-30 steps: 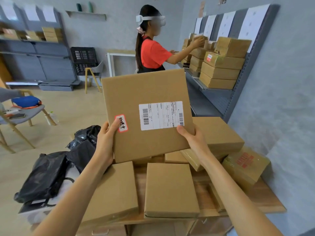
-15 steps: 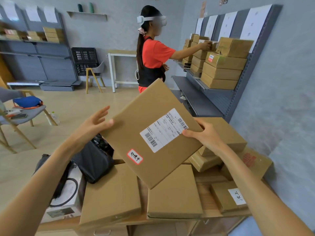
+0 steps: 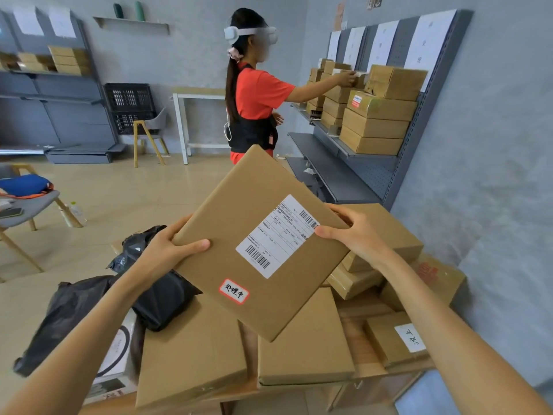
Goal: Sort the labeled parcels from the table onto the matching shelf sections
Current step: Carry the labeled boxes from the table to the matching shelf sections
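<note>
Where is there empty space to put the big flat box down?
The lower shelf, under the stacked boxes, is mostly bare. The upper shelf is crowded. The table is almost full of parcels, with only a thin wood strip showing. Both the left hand and right hand hold the flat box.

Red-bordered sticker (image 3: 233, 291) reading 处理中 on held parcel (image 3: 239, 235), white shipping label (image 3: 276, 236) with barcodes, print too small

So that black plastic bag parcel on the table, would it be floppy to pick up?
Probably floppy: the black bag parcel lies crumpled and sagging beside the flat boxes. Its glossy film looks slippery. It seems unlikely to roll, since it slumps. Weight cannot be told.
</note>
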A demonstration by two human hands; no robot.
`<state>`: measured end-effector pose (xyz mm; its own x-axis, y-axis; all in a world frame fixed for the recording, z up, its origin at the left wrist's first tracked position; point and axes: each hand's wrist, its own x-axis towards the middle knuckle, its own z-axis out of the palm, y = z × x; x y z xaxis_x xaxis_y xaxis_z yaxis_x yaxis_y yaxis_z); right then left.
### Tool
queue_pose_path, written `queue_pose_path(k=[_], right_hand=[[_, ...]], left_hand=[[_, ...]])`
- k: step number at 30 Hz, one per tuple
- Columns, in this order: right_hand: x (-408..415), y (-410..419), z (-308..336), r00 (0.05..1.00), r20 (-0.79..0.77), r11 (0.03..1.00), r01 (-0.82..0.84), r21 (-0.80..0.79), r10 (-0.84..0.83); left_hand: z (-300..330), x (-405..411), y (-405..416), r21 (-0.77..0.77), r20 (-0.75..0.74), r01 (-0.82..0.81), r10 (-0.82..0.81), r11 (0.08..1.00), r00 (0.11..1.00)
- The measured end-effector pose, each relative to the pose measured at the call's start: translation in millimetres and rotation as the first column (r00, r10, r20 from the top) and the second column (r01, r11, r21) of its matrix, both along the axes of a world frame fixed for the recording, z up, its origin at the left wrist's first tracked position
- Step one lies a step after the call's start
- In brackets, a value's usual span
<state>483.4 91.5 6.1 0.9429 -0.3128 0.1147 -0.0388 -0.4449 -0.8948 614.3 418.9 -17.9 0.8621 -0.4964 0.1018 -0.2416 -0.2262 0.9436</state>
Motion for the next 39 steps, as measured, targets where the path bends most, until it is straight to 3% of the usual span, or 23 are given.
queue_pose_path(k=[6,9,13,18,22,26,31,36,39], right_hand=[[-2.0,22.3,-13.1,0.961,0.111,0.967,0.254,0.005,-0.253],[-2.1,40.5,-31.5,0.956,0.047,0.957,0.286,0.055,-0.289],[-5.2,53.3,-49.1,0.961,0.015,0.913,0.256,0.316,-0.275],[-25.1,50.4,-59.6,0.897,0.05,0.826,0.38,0.415,-0.438],[-51.3,35.9,-58.7,0.83,0.056,0.774,0.491,0.4,-0.555],[-86.3,18.2,-50.2,0.752,0.065,0.713,0.589,0.38,-0.656],[-136.8,3.4,-33.6,0.677,0.043,0.646,0.678,0.351,-0.734],[-213.9,-7.1,-13.0,0.589,0.049,0.559,0.733,0.388,-0.807],[-273.5,-3.5,3.9,0.53,0.074,0.509,0.753,0.417,-0.845]], left_hand=[[-22.7,6.1,-9.2,-0.188,-0.057,-0.221,0.214,0.957,0.975],[-30.1,3.9,-23.4,-0.278,-0.144,-0.31,0.279,0.909,0.949],[-31.1,-3.8,-47.4,-0.323,-0.241,-0.313,0.242,0.893,0.94],[-38.5,-13.3,-78.7,-0.334,-0.277,-0.224,0.132,0.916,0.952],[-47.7,-26.8,-107.3,-0.266,-0.24,-0.12,0.055,0.957,0.969],[-50.6,-41.5,-134.5,-0.252,-0.296,0.019,-0.096,0.968,0.951],[-39.2,-69.6,-170.9,-0.312,-0.323,0.148,-0.252,0.938,0.912],[-4.2,-127.0,-216.2,-0.335,-0.178,0.337,-0.411,0.88,0.894],[14.3,-174.7,-236.7,-0.372,-0.165,0.404,-0.489,0.835,0.857]])
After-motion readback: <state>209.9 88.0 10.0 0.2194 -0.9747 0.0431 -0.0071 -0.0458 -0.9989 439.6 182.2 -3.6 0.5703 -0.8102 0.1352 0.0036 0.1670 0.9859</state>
